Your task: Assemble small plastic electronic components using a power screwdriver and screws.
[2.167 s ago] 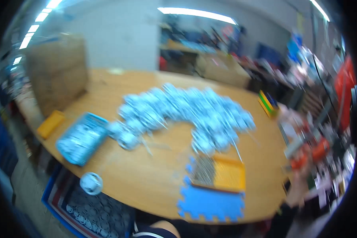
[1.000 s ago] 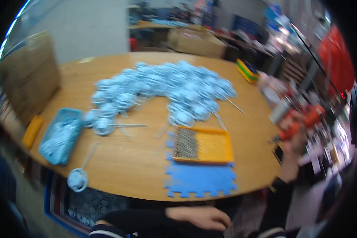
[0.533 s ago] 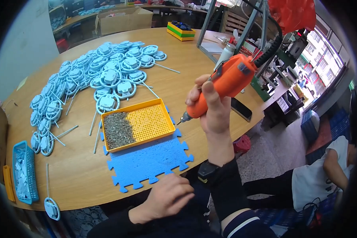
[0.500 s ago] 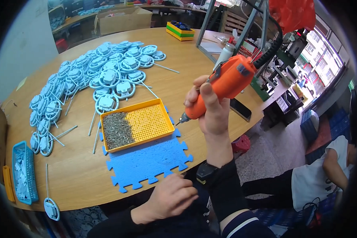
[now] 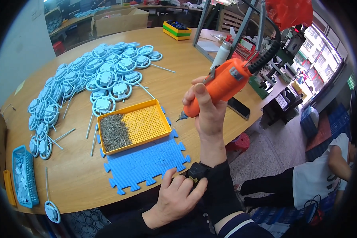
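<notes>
My right hand (image 5: 211,115) is wrapped round an orange electric screwdriver (image 5: 222,83), its thumb lying along the body. The tool's bit points down and left, above the table beside a yellow tray (image 5: 146,123). Small metal screws (image 5: 114,133) fill the tray's left part. On my right wrist sits a black strapped-on device (image 5: 198,171). My left hand (image 5: 177,198) is just below it, fingers apart and bent, one fingertip at the device's edge; nothing shows in this hand. The tray rests partly on a blue foam mat (image 5: 146,164).
Light-blue round plastic parts with thin stems (image 5: 105,79) lie heaped behind the tray. A blue basket (image 5: 33,186) stands left, near one single part (image 5: 52,212). A phone (image 5: 238,108), a bottle (image 5: 222,53) and a metal frame (image 5: 202,23) are right. Another person (image 5: 313,178) is at far right.
My left hand has risen rightward to the device on my right wrist, and its fingers have spread. The right hand still holds the screwdriver up; the view has shifted slightly.
</notes>
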A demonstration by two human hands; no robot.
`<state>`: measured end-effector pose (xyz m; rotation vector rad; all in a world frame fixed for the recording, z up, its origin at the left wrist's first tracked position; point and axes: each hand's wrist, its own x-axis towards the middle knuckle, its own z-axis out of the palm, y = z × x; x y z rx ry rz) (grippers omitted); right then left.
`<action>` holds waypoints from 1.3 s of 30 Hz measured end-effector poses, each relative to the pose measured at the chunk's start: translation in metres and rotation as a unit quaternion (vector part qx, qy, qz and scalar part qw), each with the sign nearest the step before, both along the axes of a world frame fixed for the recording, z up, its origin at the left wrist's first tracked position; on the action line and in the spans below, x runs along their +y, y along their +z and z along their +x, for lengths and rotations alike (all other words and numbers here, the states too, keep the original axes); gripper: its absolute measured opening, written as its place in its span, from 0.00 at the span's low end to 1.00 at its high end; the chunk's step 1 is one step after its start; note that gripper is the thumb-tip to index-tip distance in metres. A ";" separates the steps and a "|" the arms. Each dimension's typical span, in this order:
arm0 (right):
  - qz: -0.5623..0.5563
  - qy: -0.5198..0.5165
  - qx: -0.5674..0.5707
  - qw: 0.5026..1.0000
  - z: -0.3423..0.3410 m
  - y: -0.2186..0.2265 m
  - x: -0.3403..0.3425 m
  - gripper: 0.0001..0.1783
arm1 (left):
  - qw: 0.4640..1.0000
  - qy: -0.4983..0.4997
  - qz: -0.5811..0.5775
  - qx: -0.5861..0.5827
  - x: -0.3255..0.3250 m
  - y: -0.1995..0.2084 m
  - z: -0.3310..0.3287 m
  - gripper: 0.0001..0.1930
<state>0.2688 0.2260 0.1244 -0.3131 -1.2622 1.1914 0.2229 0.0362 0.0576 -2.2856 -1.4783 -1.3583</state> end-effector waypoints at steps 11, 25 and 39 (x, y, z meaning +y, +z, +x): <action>0.052 -0.071 -0.015 0.996 0.000 -0.007 0.004 0.20 | 0.997 0.039 -0.059 0.027 0.006 0.018 0.005 0.15; -0.070 0.055 -0.135 0.987 -0.001 -0.028 -0.017 0.30 | 0.982 -0.074 -0.102 -0.139 -0.009 0.006 -0.006 0.09; -0.027 0.097 -0.299 0.949 -0.014 -0.048 -0.033 0.33 | 0.983 -0.115 -0.067 -0.130 -0.019 -0.033 -0.015 0.14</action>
